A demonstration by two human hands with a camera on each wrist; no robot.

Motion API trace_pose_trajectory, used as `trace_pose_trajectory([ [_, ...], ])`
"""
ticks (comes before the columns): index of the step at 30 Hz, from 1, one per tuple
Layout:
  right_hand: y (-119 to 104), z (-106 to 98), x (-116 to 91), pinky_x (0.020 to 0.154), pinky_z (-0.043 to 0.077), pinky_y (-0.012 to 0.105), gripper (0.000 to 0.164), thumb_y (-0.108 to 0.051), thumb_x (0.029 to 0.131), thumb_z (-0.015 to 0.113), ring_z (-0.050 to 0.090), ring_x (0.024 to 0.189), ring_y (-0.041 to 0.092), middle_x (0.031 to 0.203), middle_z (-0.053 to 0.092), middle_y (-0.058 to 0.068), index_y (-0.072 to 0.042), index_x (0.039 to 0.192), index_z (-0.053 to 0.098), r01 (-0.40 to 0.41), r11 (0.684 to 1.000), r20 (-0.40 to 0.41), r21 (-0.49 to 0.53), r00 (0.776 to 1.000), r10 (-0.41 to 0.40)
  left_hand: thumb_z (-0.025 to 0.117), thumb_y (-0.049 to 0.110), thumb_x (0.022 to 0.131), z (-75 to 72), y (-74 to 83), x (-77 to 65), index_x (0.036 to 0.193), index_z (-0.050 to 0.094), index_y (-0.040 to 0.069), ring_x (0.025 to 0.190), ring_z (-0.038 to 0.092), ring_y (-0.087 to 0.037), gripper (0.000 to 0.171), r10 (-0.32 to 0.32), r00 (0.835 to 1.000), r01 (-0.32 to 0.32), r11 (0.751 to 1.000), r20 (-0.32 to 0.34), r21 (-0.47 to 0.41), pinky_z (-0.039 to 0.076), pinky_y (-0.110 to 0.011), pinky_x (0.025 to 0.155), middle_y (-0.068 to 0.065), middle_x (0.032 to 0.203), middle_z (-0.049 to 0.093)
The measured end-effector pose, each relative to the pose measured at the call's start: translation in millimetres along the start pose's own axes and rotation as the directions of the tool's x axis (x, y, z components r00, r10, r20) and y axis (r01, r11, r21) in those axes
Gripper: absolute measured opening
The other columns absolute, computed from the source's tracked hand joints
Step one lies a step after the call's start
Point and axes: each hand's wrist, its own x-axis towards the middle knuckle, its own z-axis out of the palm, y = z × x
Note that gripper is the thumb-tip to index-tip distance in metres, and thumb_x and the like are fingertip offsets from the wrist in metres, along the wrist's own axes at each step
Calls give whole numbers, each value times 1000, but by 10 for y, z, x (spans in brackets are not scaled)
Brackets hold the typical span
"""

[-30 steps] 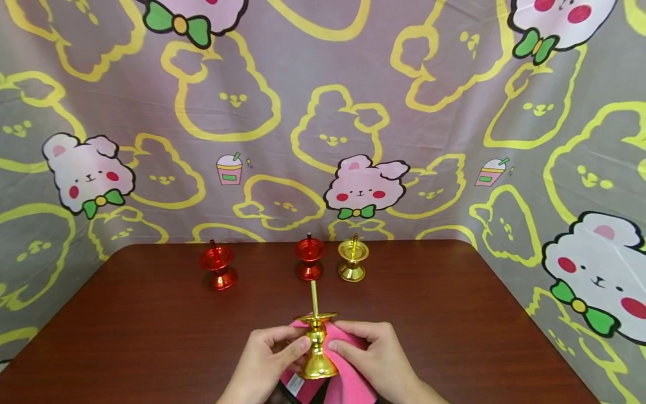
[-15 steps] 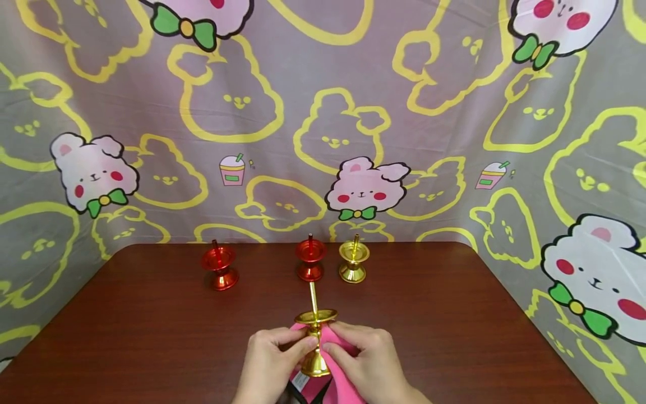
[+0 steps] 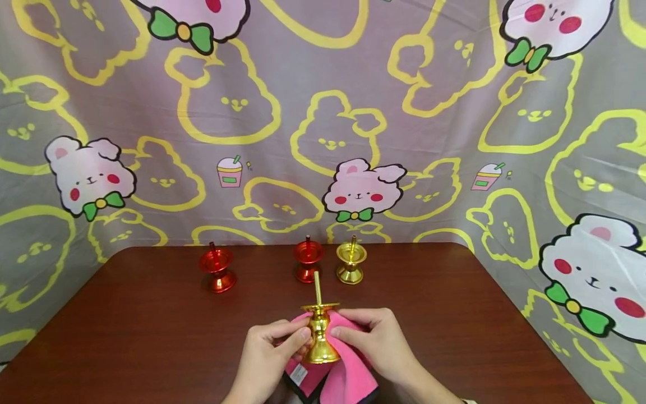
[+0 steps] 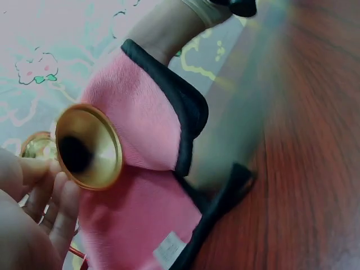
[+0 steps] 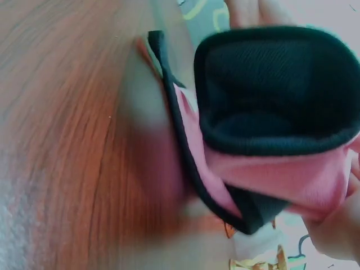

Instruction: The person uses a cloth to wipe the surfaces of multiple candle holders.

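Now the left hand (image 3: 272, 350) pinches a gold stand (image 3: 319, 325).
The right hand (image 3: 375, 341) grips a pink cloth (image 3: 349, 365) against it, above the table (image 3: 454, 320), well in from its far edge. The stand is likely light, hard, slippery: hold its thin waist. It's shiny with a tall pin (image 3: 317, 289).

— Where is the free room on the desk (image 3: 454, 314)?
— It is wide outside the left hand (image 3: 272, 350) and outside the right hand (image 3: 378, 339), also between the left red holder (image 3: 218, 272) and the middle red holder (image 3: 308, 261).
— What obstructs?
— Beside the middle one, the rear gold holder (image 3: 350, 265) leaves a narrow gap; behind, the curtain (image 3: 282, 140) blocks.
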Motion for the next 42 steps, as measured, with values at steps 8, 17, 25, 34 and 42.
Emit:
trace_pose_trajectory([
  [8,91,-3,41,71,58,32,26,-2,92,70,71,85,17,101,74,16,8,116,71,35,985,96,172,994,-52,76,3,88,-42,43,-1,110,67,-10,74,68,-14,27,-165,986,168,975,33,-145,57,-31,63,-13,91,69],
  [17,44,54,-28,69,59,32,25,-4,91,73,71,86,16,102,74,15,4,114,73,61,990,88,124,993,-73,69,9,95,-148,-6,-25,119,66,-10,81,67,-12,31,-155,974,163,986,168,-36,57,-29,70,-18,105,70],
  [25,7,107,-74,73,59,35,24,-11,90,76,71,92,20,106,74,8,-5,113,76,94,995,5,23,996,-94,74,6,90,-50,-25,-82,109,74,-2,74,63,-9,21,-36,999,36,998,-1,49,53,-26,64,-9,90,71],
  [34,50,234,-80,77,57,27,24,-8,86,79,71,96,20,106,75,8,-2,109,77,367,901,-67,-230,918,-391,82,3,81,23,-103,-100,96,77,10,67,57,-7,17,242,966,-213,947,-95,239,50,-26,58,0,92,72],
  [42,101,319,-58,78,55,22,32,-2,77,86,72,93,18,105,75,7,-3,107,78,439,733,-44,-519,843,-536,88,9,76,74,-129,-61,87,74,16,62,56,-2,19,309,941,-231,881,-134,412,50,-23,54,10,82,65],
])
